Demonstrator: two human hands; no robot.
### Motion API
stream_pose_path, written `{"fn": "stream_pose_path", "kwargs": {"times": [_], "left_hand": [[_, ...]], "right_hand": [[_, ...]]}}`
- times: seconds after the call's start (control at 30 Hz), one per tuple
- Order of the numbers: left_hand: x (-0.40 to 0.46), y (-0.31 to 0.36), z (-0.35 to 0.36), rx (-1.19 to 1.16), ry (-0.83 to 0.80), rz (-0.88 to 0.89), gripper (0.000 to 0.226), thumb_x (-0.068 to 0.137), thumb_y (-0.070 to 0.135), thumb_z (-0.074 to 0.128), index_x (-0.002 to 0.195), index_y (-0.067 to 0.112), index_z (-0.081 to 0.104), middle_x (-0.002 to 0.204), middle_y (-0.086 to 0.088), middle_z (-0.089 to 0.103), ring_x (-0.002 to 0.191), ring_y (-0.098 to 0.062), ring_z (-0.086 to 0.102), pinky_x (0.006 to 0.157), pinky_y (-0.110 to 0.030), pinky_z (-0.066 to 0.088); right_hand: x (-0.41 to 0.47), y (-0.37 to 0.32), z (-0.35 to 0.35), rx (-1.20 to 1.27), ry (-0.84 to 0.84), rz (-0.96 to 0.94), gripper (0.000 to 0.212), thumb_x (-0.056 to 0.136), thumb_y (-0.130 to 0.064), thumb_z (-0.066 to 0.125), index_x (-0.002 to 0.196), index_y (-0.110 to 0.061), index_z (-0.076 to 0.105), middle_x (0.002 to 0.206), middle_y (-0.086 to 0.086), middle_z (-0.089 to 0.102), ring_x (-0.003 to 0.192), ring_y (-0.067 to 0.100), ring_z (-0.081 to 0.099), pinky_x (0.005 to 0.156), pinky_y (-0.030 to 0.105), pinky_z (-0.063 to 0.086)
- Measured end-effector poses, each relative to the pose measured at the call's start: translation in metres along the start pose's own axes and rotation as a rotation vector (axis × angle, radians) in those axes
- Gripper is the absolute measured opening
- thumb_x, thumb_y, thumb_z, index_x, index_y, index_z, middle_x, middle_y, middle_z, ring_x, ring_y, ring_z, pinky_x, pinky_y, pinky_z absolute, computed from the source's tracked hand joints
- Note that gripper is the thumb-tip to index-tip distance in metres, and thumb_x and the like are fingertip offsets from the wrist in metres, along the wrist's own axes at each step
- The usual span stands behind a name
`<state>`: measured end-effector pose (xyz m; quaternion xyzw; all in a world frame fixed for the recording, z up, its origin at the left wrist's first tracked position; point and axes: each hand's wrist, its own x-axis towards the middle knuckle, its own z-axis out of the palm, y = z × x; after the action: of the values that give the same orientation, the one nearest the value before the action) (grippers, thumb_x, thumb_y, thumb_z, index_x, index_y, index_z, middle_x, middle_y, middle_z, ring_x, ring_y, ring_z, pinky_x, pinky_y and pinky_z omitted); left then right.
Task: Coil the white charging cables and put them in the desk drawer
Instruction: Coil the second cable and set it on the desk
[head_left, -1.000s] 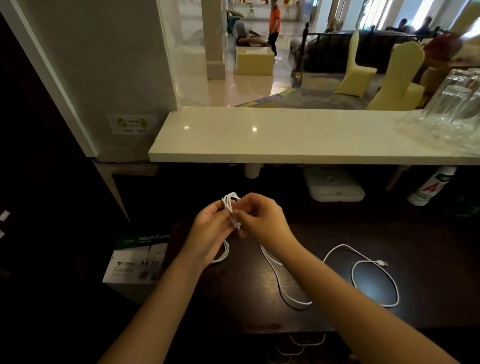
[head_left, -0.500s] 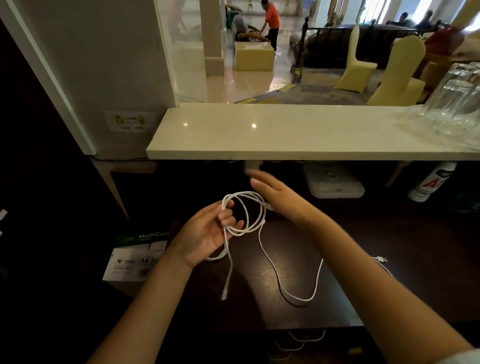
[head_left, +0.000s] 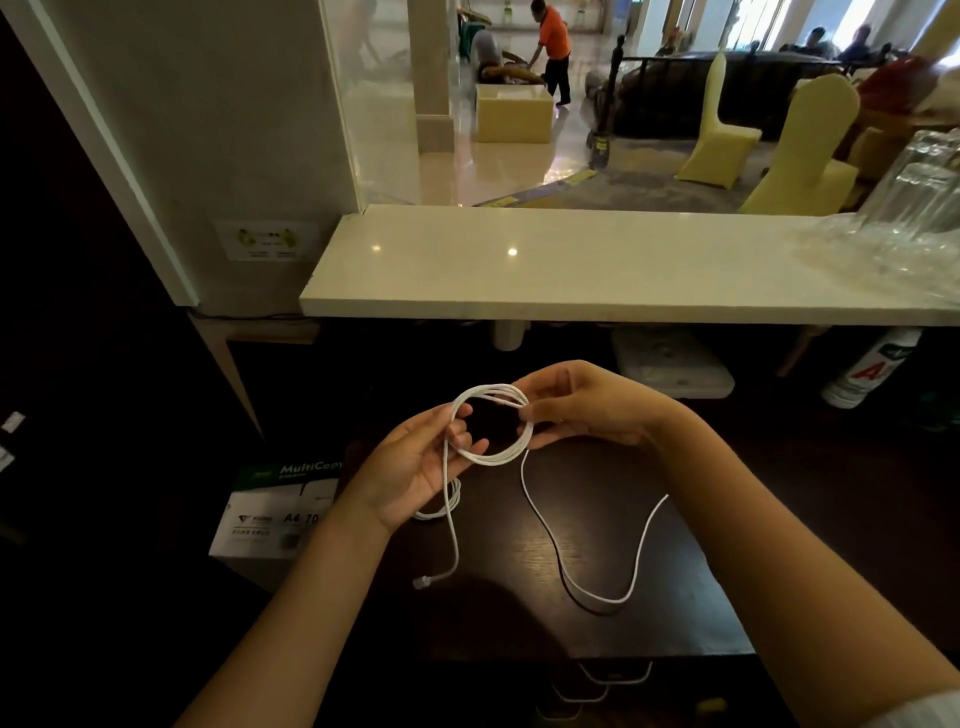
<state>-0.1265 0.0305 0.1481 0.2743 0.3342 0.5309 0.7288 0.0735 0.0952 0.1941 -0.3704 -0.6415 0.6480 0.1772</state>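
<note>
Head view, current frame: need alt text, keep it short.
Two bare hands hold a partly coiled white cable above a dark desk: the left hand has the loops in its grip, the right hand pinches their far side. One plug end dangles, and the uncoiled rest trails over the desk. A pale counter runs behind.

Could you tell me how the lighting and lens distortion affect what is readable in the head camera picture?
Head view: the hall behind is bright, while the dark desk is underexposed, so only the white cable stands out between the left hand and right hand; ceiling lights glare as two spots on the pale counter; wide-angle bending curves the pillar edge; the glasses at right look smeared.
</note>
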Motion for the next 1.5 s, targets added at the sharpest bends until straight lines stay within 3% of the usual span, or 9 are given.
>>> {"fn": "stream_pose_path", "kwargs": {"times": [0.3, 0.43, 0.73, 0.87, 0.93, 1.03, 1.23, 1.3, 1.5], "left_hand": [[-0.009, 0.017, -0.001, 0.394, -0.158, -0.096, 0.026, 0.094, 0.010, 0.041, 0.111, 0.007, 0.060, 0.072, 0.000, 0.069, 0.076, -0.009, 0.068, 0.074, -0.022, 0.055], [-0.011, 0.018, 0.002, 0.498, -0.131, -0.039, 0.021, 0.095, 0.009, 0.041, 0.094, 0.008, 0.062, 0.070, 0.000, 0.069, 0.073, -0.009, 0.068, 0.072, -0.021, 0.055], [-0.010, -0.003, 0.003, 0.145, -0.035, 0.089, 0.023, 0.094, 0.011, 0.037, 0.089, 0.011, 0.059, 0.061, 0.007, 0.063, 0.068, -0.004, 0.065, 0.067, -0.018, 0.054], [-0.006, 0.002, -0.005, 0.026, 0.041, 0.158, 0.025, 0.096, 0.010, 0.036, 0.086, 0.012, 0.059, 0.060, 0.007, 0.062, 0.066, -0.004, 0.065, 0.065, -0.018, 0.054], [-0.004, 0.003, -0.007, -0.035, 0.069, 0.206, 0.023, 0.094, 0.012, 0.040, 0.084, 0.013, 0.061, 0.059, 0.006, 0.061, 0.066, -0.005, 0.065, 0.064, -0.018, 0.054], [-0.003, 0.000, -0.009, -0.084, 0.054, 0.230, 0.009, 0.073, 0.023, 0.064, 0.076, 0.016, 0.069, 0.061, 0.006, 0.061, 0.066, -0.006, 0.065, 0.065, -0.019, 0.054], [-0.004, -0.016, -0.006, -0.024, 0.014, 0.224, 0.011, 0.075, 0.027, 0.063, 0.070, 0.022, 0.072, 0.060, 0.008, 0.059, 0.063, -0.004, 0.061, 0.067, -0.022, 0.042], [-0.004, -0.018, -0.007, -0.051, -0.016, 0.220, 0.021, 0.060, 0.034, 0.082, 0.073, 0.021, 0.072, 0.062, 0.008, 0.059, 0.065, -0.005, 0.062, 0.065, -0.019, 0.050], [-0.008, -0.019, -0.010, -0.098, -0.070, 0.204, 0.034, 0.049, 0.035, 0.088, 0.073, 0.018, 0.071, 0.062, 0.006, 0.059, 0.064, -0.006, 0.062, 0.064, -0.018, 0.052]], "right_hand": [[-0.004, -0.006, -0.007, -0.065, 0.058, -0.020, 0.023, 0.093, -0.004, 0.048, 0.108, -0.006, 0.066, 0.091, 0.015, 0.064, 0.081, 0.015, 0.065, 0.073, 0.022, 0.057], [-0.004, -0.003, -0.001, -0.027, 0.119, -0.044, 0.022, 0.093, -0.005, 0.048, 0.106, -0.008, 0.066, 0.083, 0.008, 0.066, 0.076, 0.012, 0.065, 0.071, 0.022, 0.056], [0.007, 0.001, 0.025, 0.377, 0.381, -0.086, 0.022, 0.093, -0.019, 0.051, 0.108, -0.007, 0.062, 0.081, 0.004, 0.064, 0.069, 0.012, 0.063, 0.065, 0.020, 0.053], [-0.010, 0.013, 0.039, 0.167, 0.708, -0.049, 0.032, 0.093, -0.030, 0.051, 0.069, -0.010, 0.060, 0.052, -0.001, 0.050, 0.042, 0.006, 0.045, 0.043, 0.018, 0.034], [-0.026, 0.032, 0.063, 0.035, 0.512, 0.153, 0.050, 0.095, -0.037, 0.044, 0.055, -0.012, 0.061, 0.043, -0.001, 0.054, 0.039, 0.012, 0.040, 0.043, 0.022, 0.028], [-0.035, 0.058, 0.100, 0.284, 0.189, 0.462, 0.051, 0.096, -0.044, 0.035, 0.077, -0.011, 0.068, 0.069, 0.005, 0.072, 0.043, 0.011, 0.043, 0.041, 0.019, 0.028], [-0.003, 0.064, 0.100, 1.059, 0.508, 0.362, 0.018, 0.089, -0.017, 0.058, 0.096, -0.001, 0.058, 0.076, 0.009, 0.073, 0.031, 0.003, 0.045, 0.031, 0.010, 0.032], [0.004, 0.058, 0.098, 1.067, 0.583, 0.304, 0.010, 0.087, -0.010, 0.059, 0.093, -0.002, 0.060, 0.082, 0.009, 0.070, 0.031, 0.002, 0.043, 0.030, 0.010, 0.032], [0.014, 0.049, 0.088, 0.798, 0.627, 0.198, 0.020, 0.089, -0.009, 0.052, 0.069, -0.014, 0.053, 0.044, -0.006, 0.040, 0.033, 0.002, 0.034, 0.031, 0.012, 0.023]]}}
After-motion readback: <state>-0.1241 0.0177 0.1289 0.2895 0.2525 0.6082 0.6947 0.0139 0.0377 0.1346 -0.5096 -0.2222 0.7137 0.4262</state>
